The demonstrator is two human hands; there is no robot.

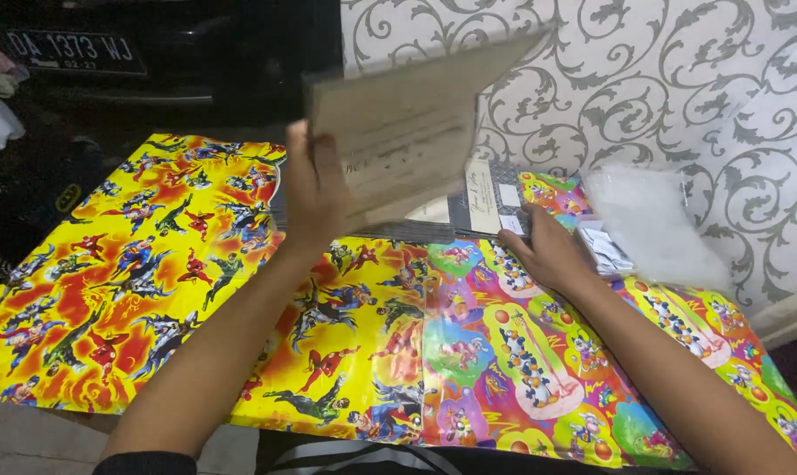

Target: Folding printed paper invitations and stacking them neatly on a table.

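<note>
The left hand (pixel 315 189) is clamped on a tan card (pixel 407 127), lifted and tilted at about 12 o'clock above the counter (pixel 108 290), which is covered with bright cartoon wrapping paper. At 2 o'clock the right hand (pixel 548 251) rests fingers-down on a dark stack of cards (pixel 486 198); its grip cannot be told. A clear plastic bag (pixel 653 224) lies just beside, at 3 o'clock.

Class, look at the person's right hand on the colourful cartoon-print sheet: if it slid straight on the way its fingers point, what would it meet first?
The right hand points up-left toward the dark printed card lying flat ahead; its fingertips seem already at that card's edge, though depth is unclear.
</note>
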